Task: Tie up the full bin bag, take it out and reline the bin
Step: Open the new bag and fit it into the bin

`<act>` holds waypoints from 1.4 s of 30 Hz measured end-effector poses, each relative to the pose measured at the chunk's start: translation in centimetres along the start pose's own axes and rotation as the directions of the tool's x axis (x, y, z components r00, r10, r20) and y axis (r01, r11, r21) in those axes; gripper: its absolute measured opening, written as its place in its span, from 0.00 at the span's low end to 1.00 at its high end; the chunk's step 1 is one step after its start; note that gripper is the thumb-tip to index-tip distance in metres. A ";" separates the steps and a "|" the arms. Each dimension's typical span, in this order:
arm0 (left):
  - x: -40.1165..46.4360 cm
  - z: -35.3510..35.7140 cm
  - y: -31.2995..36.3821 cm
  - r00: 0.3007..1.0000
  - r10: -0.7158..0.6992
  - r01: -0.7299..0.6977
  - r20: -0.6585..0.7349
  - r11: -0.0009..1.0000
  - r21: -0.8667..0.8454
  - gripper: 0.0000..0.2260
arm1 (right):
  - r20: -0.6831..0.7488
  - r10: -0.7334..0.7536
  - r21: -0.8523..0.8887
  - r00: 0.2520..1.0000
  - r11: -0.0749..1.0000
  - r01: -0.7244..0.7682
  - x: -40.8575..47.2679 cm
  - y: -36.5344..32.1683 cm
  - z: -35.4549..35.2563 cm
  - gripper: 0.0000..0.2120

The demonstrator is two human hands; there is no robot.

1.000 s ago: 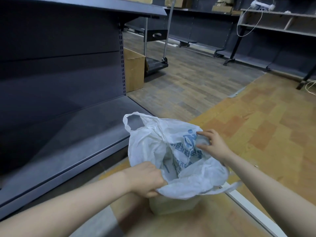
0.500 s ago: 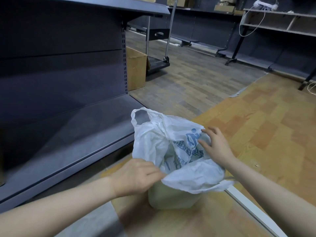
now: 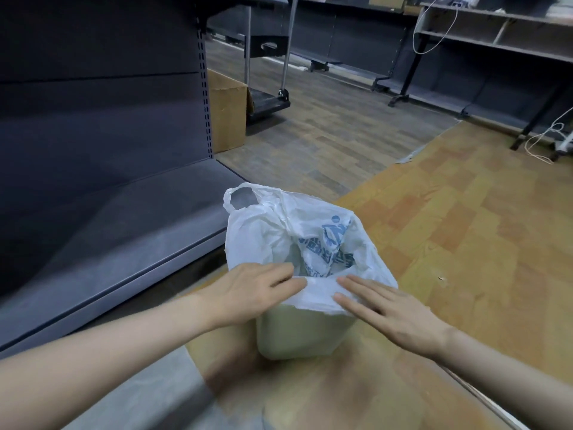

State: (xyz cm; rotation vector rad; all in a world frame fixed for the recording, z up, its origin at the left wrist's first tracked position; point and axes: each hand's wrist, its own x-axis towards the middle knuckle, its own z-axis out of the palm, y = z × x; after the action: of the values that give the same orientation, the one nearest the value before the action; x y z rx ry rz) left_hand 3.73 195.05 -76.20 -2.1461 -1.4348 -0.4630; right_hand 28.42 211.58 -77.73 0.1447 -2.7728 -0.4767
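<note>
- Wooden floor [image 3: 465, 243] carrying small pale plastic bin [image 3: 304, 333].
- Left hand [image 3: 248, 290], right hand [image 3: 393, 311]: both released, flat fingers pressing white printed plastic bag [image 3: 297, 231] at rim's six o'clock.

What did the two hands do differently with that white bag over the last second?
The left hand let go of the white plastic bag's near edge and now lies flat on it. The right hand moved from the far side to the near rim, fingers straight. The pale green bin stayed put.
</note>
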 end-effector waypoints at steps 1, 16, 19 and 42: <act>-0.1 0.0 -0.2 1.000 0.001 0.000 -0.020 1.000 0.027 0.05 | 0.016 0.010 -0.001 1.000 1.000 -0.010 -0.4 0.3 -0.3 0.23; -5.1 -0.2 0.0 0.986 0.164 -0.164 -0.005 0.986 -0.022 0.10 | 0.114 0.006 -0.126 0.993 0.992 0.009 -6.8 3.8 0.2 0.20; -6.1 0.2 0.4 0.962 0.223 -0.201 0.156 0.969 -0.145 0.10 | 0.122 0.037 -0.103 0.992 0.994 -0.025 -6.8 3.0 0.4 0.19; 4.4 4.3 -6.9 0.413 -0.737 0.817 0.535 0.559 0.141 0.32 | 0.420 0.900 0.506 0.119 -0.123 -0.853 4.0 4.3 0.3 0.16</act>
State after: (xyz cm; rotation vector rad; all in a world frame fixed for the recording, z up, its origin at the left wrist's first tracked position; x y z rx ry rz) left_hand -0.97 202.99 -75.81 -1.5872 -2.8577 -0.2572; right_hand 24.35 215.13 -75.30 -1.5069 -2.0037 0.9291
